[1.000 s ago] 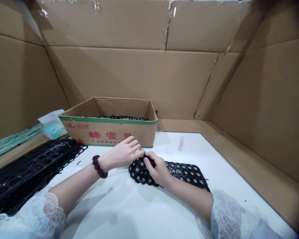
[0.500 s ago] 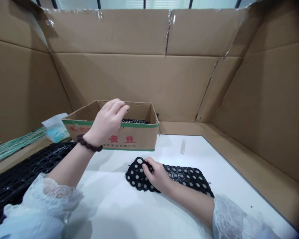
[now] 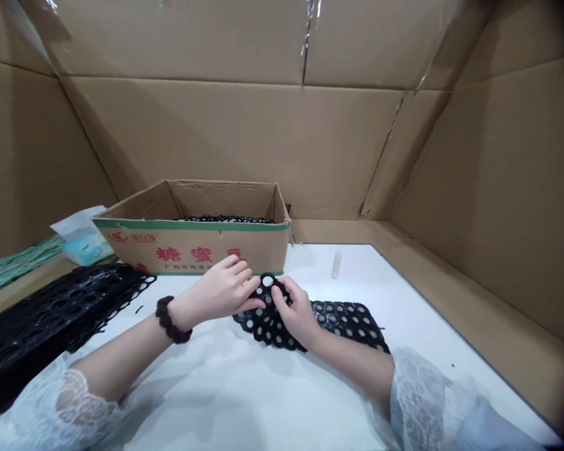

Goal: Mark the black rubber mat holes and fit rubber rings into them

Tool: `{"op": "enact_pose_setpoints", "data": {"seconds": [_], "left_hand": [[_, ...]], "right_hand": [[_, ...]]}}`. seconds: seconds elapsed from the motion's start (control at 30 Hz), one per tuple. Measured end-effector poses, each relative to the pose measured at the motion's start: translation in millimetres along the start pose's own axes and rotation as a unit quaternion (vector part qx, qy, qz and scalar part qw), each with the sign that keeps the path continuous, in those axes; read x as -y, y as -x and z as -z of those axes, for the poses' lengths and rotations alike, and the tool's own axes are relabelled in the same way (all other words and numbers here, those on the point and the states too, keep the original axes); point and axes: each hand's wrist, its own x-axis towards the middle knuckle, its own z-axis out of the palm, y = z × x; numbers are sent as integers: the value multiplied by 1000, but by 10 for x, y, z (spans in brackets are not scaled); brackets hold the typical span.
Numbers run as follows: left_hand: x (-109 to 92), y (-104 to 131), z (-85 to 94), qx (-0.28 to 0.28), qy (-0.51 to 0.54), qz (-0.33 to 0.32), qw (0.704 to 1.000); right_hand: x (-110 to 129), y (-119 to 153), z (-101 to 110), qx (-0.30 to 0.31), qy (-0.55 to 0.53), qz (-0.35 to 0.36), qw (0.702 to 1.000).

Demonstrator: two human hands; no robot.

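A black sheet of joined rings with pale round centres (image 3: 345, 316) lies on the white table, its left part folded or bunched up. My right hand (image 3: 298, 313) is closed on that left part, thumb on top near a larger pale circle. My left hand (image 3: 228, 288), with a dark brown band at the wrist, is closed at the left edge of the same sheet. Its thumb and fingers come together there; what lies between their tips is hidden.
An open carton (image 3: 197, 247) with red characters holds more black spotted pieces. A stack of black ring sheets (image 3: 51, 319) lies left. A tissue pack (image 3: 87, 241), green-white strands (image 3: 23, 263) and a small clear piece (image 3: 336, 265) are nearby. Cardboard walls (image 3: 192, 131) surround the table.
My left hand has come down from above the carton's front edge to the sheet. My right hand keeps its hold, with the left end of the sheet raised slightly. The view has tilted down.
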Motion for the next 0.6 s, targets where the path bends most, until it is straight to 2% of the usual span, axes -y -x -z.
{"op": "enact_pose_setpoints", "data": {"seconds": [0.1, 0.3, 0.47, 0.6], "left_hand": [[-36, 18, -93, 14, 13, -7, 1000], [-129, 14, -89, 29, -2, -19, 999], [-238, 16, -140, 26, -11, 7, 1000], [-246, 8, -185, 22, -27, 14, 999]], "right_hand": [[-8, -13, 12, -5, -20, -10, 1000], [-28, -58, 36, 102, -60, -39, 992], [-8, -43, 17, 82, -61, -34, 994], [-4, -18, 3, 66, -18, -28, 997]]}}
